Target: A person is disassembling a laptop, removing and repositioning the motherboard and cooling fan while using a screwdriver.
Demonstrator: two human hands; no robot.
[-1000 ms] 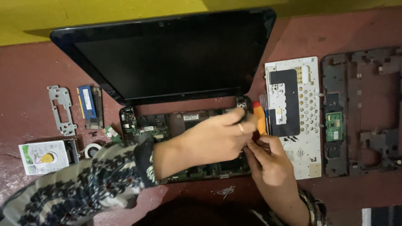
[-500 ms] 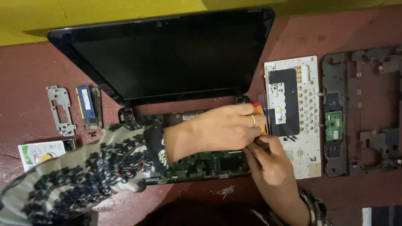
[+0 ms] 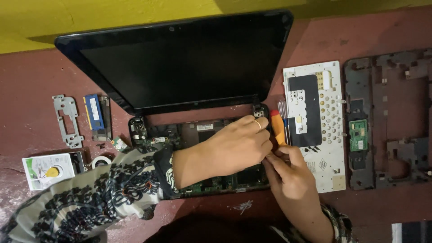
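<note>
Both hands meet at the right hinge (image 3: 259,110) of the opened laptop base (image 3: 202,132): my left hand (image 3: 238,146) closes there to steady it, my right hand (image 3: 288,173) grips the orange screwdriver (image 3: 278,128).

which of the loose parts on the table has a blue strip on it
The small memory stick left of the laptop, beside the bare metal bracket.

I see a glossy black plastic laptop screen (image 3: 180,63) on a rough, matt red floor (image 3: 27,90), a bare metal bracket (image 3: 67,119) near its left edge, a matt white keyboard plate (image 3: 330,135), and my patterned cloth sleeve (image 3: 90,198)
</note>
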